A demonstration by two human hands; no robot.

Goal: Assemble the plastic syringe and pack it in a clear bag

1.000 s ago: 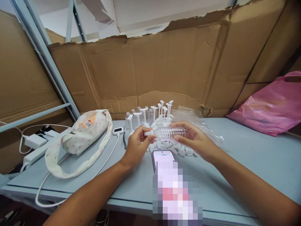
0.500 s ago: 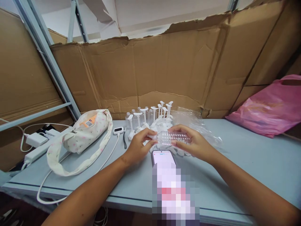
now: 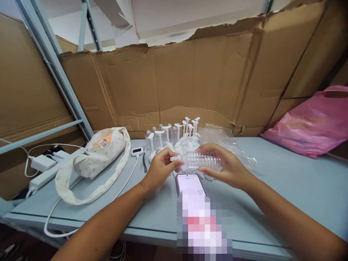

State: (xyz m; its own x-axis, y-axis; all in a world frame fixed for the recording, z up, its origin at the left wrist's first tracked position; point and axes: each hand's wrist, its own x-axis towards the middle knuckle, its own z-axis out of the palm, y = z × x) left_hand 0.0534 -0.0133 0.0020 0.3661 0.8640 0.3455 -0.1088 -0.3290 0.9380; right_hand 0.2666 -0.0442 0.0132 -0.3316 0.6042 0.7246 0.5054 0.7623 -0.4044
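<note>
A clear ribbed plastic bottle [image 3: 202,160] lies sideways in the air above the table, its neck toward the left. My right hand [image 3: 224,165] is closed around its base end, thumb below and fingers on top. At the neck is a white ribbed cap [image 3: 175,158], pinched between the thumb and fingers of my left hand [image 3: 163,165]. Behind my hands stand several white pump heads [image 3: 160,133] with long stems and several clear bottles [image 3: 174,133]. More white parts lie partly hidden under the held bottle. Just below, a phone [image 3: 190,184] has its screen lit.
A floral bag [image 3: 100,156] and a white power strip [image 3: 51,168] occupy the left side. A small white device [image 3: 136,151] trails a cable. Clear plastic bags [image 3: 225,145] lie behind my right hand; a pink bag [image 3: 307,123] sits at far right. Cardboard [image 3: 174,79] walls the back.
The bottle has turned slightly in my hands, and the white cap at its neck shows more between my left fingers. My right hand has shifted slightly to the right.
</note>
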